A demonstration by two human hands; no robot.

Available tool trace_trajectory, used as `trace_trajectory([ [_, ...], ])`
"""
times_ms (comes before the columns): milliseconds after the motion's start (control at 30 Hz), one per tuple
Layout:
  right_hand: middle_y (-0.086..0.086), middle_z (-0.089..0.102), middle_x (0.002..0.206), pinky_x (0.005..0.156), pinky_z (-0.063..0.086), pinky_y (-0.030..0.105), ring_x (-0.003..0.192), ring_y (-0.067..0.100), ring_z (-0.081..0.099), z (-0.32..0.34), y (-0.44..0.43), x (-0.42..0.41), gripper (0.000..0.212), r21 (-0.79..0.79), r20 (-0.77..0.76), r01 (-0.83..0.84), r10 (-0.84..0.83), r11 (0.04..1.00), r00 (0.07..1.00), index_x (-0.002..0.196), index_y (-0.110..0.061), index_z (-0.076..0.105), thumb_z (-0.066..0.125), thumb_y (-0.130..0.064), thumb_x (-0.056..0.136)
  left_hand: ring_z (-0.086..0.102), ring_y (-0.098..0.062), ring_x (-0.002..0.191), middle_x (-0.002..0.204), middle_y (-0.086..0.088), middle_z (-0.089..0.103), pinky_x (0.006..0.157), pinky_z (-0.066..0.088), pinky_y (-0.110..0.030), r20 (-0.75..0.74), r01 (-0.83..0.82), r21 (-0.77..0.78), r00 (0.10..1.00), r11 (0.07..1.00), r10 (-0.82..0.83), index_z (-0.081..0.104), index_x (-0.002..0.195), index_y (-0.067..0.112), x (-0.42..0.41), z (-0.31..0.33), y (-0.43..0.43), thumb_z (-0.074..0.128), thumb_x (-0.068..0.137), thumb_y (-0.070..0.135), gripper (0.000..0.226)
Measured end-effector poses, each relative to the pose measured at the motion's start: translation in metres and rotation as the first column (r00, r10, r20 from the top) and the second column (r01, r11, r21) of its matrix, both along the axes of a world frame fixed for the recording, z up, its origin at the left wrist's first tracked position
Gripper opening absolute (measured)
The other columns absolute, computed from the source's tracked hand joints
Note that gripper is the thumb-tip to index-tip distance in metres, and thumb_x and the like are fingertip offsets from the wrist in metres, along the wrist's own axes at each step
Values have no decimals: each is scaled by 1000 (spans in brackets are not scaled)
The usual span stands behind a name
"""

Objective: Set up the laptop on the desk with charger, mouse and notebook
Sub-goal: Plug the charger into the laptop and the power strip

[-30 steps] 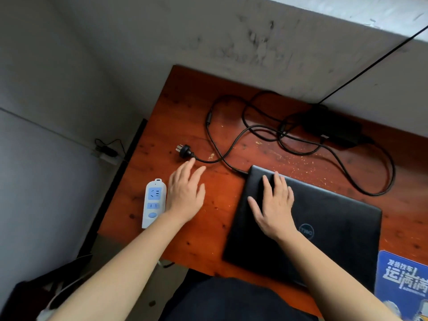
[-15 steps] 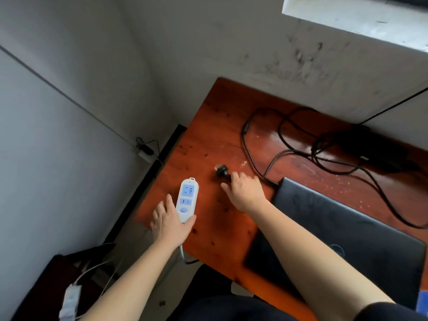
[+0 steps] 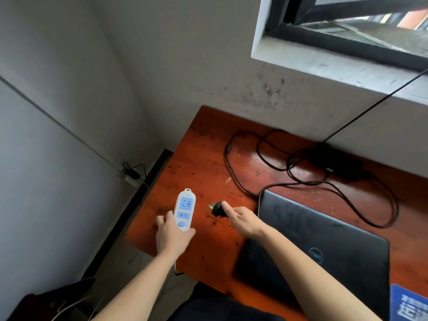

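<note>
Laptop (image 3: 324, 239), lid shut, lies on the red-brown desk (image 3: 196, 158) at four o'clock; off its ten o'clock corner the right hand (image 3: 243, 221) pinches the charger plug (image 3: 216, 209) between curled thumb and fingers, prongs toward nine o'clock, while the left hand (image 3: 171, 239) wraps round the near end of a white-and-blue power strip (image 3: 184, 208) just beside it. Charger cable (image 3: 236, 174) loops across the desk to the black brick (image 3: 340, 165) at the laptop's twelve o'clock, below the window sill (image 3: 335, 66), and a blue printed pad (image 3: 410, 304) shows at five o'clock.

Left hand (image 3: 171, 237) grips strip (image 3: 184, 210); right hand (image 3: 243, 220) pinches plug (image 3: 217, 209).
</note>
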State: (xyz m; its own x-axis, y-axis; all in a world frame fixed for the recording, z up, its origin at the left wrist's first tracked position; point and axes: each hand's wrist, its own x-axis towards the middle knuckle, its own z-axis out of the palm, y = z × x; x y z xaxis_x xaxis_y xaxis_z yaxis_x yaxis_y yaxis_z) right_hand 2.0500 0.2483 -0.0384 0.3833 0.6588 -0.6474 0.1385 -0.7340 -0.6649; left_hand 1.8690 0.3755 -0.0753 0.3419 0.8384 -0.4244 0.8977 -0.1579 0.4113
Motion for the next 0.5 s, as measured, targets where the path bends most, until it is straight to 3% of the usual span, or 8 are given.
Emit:
trace_trajectory([
  [100, -6, 48, 61, 64, 40, 27, 61, 12, 46, 10, -6, 3, 61, 77, -173, 142, -127, 987, 977, 97, -11, 72, 38, -61, 100, 54, -17, 79, 105, 3, 43, 58, 43, -27, 58, 104, 59, 993, 993, -108, 41, 108, 22, 3, 9, -2, 79, 64, 35, 60],
  [200, -6, 61, 72, 79, 47, 27, 72, 9, 58, 19, -10, 3, 37, 192, -214, 177, -135, 965, 968, 97, -21, 69, 47, -51, 102, 53, -14, 81, 100, 4, 50, 52, 33, -19, 129, 137, 135, 980, 981, -154, 43, 111, 22, 8, 21, 0, 77, 67, 36, 58],
  [267, -5, 69, 83, 79, 51, 25, 75, 7, 65, 22, -10, 1, 22, 255, -204, 187, -136, 949, 969, 99, -20, 66, 55, -39, 101, 53, -12, 77, 95, 4, 56, 49, 30, -15, 147, 139, 172, 975, 975, -165, 42, 110, 23, 10, 30, 3, 76, 71, 38, 54],
  [367, -2, 71, 91, 68, 50, 14, 71, 4, 67, 23, -11, -8, 13, 323, -65, 158, -144, 933, 987, 105, -20, 65, 63, -31, 98, 52, -9, 73, 91, 5, 60, 47, 26, -11, 146, 175, 222, 967, 959, -210, 43, 111, 24, 11, 40, 5, 75, 74, 40, 52],
  [500, -7, 69, 89, 71, 53, 29, 75, 9, 64, 23, -13, -19, 17, 346, 226, 54, -139, 937, 964, 102, -27, 61, 70, -36, 91, 50, -8, 72, 91, 5, 59, 48, 26, -11, 134, 217, 265, 957, 939, -259, 44, 114, 23, 9, 46, 2, 74, 76, 44, 52],
])
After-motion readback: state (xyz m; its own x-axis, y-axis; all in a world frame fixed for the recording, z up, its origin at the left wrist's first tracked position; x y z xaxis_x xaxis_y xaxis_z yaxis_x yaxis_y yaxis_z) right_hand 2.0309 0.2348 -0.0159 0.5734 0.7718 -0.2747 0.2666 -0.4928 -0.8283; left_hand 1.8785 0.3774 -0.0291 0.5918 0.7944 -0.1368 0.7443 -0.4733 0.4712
